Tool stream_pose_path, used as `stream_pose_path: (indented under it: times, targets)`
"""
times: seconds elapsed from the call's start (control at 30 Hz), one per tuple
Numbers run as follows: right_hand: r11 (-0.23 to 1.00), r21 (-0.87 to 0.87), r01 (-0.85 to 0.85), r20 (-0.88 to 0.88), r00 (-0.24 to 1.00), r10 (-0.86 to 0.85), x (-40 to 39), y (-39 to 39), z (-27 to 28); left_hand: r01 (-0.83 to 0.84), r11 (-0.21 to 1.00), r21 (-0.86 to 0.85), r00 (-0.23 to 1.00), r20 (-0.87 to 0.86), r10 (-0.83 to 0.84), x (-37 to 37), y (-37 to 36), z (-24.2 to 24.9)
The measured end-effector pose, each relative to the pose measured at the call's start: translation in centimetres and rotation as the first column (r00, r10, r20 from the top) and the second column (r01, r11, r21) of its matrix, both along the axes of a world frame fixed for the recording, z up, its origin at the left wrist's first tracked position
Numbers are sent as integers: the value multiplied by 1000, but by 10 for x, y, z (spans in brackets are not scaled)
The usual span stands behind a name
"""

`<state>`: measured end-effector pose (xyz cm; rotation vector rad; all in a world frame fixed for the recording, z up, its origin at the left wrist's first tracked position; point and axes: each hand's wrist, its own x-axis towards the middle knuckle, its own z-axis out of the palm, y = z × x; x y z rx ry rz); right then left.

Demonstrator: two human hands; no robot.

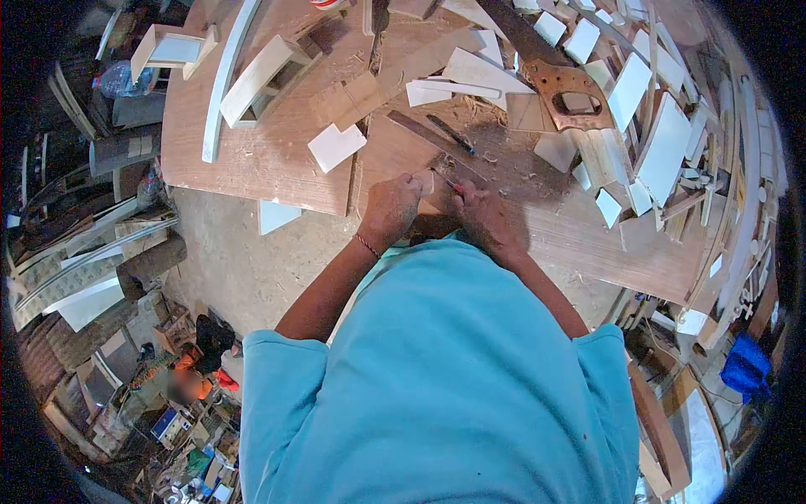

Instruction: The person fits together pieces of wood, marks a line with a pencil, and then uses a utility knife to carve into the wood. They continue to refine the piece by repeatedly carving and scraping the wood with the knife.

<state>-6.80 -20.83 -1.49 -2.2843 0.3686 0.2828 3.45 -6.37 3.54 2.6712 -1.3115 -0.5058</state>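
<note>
At the near edge of the wooden workbench [277, 168], my left hand [393, 210] is closed, its fingertips pinching a small pale piece of wood [428, 181]. My right hand [489, 220] grips a thin tool with a red handle [457, 189]; its dark slender tip points at the pale piece, and its exact kind is too small to make out. Just beyond both hands lies a long dark flat strip [420, 134]. A black pen-like stick [451, 134] rests beside it, among wood shavings.
A handsaw [578, 99] with a wooden handle lies at the back right, near many white-faced offcuts [663, 147]. Small wooden frames [260, 80] and a long curved white strip [222, 84] occupy the left. Another person [189, 382] is at lower left amid clutter.
</note>
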Motion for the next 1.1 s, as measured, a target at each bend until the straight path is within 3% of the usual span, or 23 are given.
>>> stream_pose_path:
  times: [0.07, 0.13, 0.27, 0.33, 0.57, 0.73, 0.87, 0.93, 1.1]
  targets:
    - [1000, 27, 1, 69, 998, -3, -2, 0, -4, -24, 999, -22, 1000, -18, 24, 2, 0, 0]
    - [998, 64, 7, -107, 994, 0, 1, -2, 12, -2, 1000, -25, 1000, -17, 1, 2, 1, -1]
    - [1000, 22, -1, -111, 994, 4, 8, 0, 25, 13, 1000, -26, 999, -40, -14, 5, -1, 4]
    - [999, 34, 24, -196, 980, -17, 14, 2, 18, 24, 1000, -10, 998, -52, -24, 6, -2, 7]
    - [996, -43, 84, -91, 992, -87, 16, 11, -3, 5, 998, -70, 999, -53, -8, 7, -2, 2]
    - [987, -160, -3, -201, 979, -30, 17, 14, -16, -36, 997, -65, 999, -42, 33, 4, -3, -1]
    - [990, -137, 43, -121, 991, -60, 17, 15, -7, -60, 996, -64, 998, -35, 58, 3, -5, -2]
    - [987, -39, 154, -10, 988, -155, 13, 18, -7, -81, 997, 17, 996, -42, 82, 3, -4, -4]
    - [987, -133, 86, -82, 992, -97, 6, 17, -4, -63, 998, 15, 998, -21, 64, 3, -3, -2]
